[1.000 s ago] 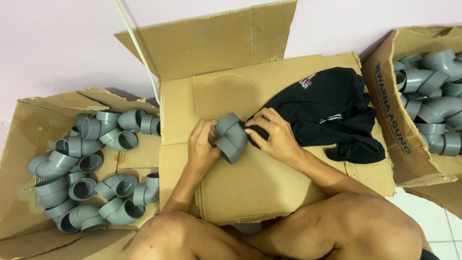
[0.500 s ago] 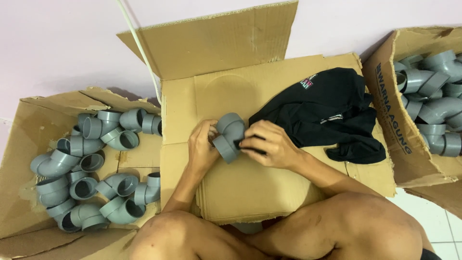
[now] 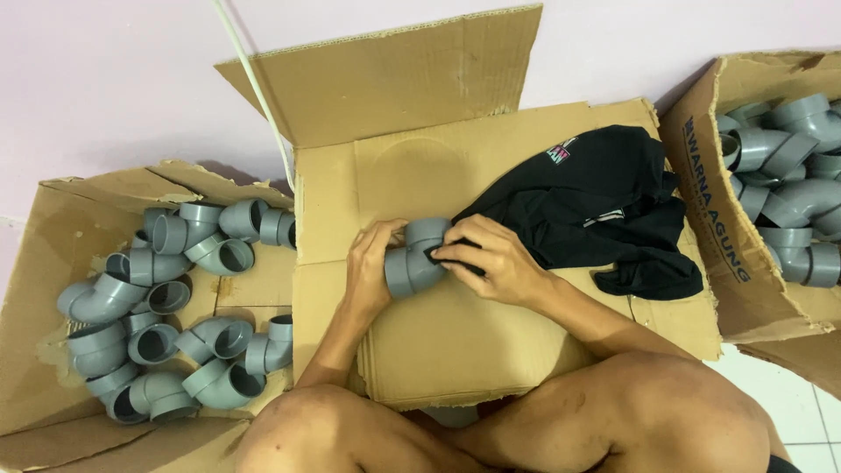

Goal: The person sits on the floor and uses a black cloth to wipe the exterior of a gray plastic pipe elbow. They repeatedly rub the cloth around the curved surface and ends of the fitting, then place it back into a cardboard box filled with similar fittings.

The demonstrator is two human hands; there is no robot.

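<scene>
The left hand [image 3: 370, 267] wraps around one end of a grey pipe elbow [image 3: 416, 254], fingers curled over its rim. The right hand [image 3: 491, 261] presses a corner of a black cloth [image 3: 596, 206] against the elbow's other side, fingertips pinched on the fabric. The elbow is held just above a flattened cardboard sheet [image 3: 455, 342] that lies over the person's lap, between the bare knees.

The black cloth trails away to the right across the cardboard, showing a small white and red printed patch near its upper edge. Behind it a cardboard flap [image 3: 385, 74] stands upright against a pale wall.

On the left, an open cardboard box [image 3: 53, 228] holds many grey elbows [image 3: 166, 307] in a loose heap. On the right, a second cardboard box [image 3: 710, 219] with dark blue lettering down its side holds more grey fittings [image 3: 788, 184]. A white cable [image 3: 254, 88] runs down the wall.
</scene>
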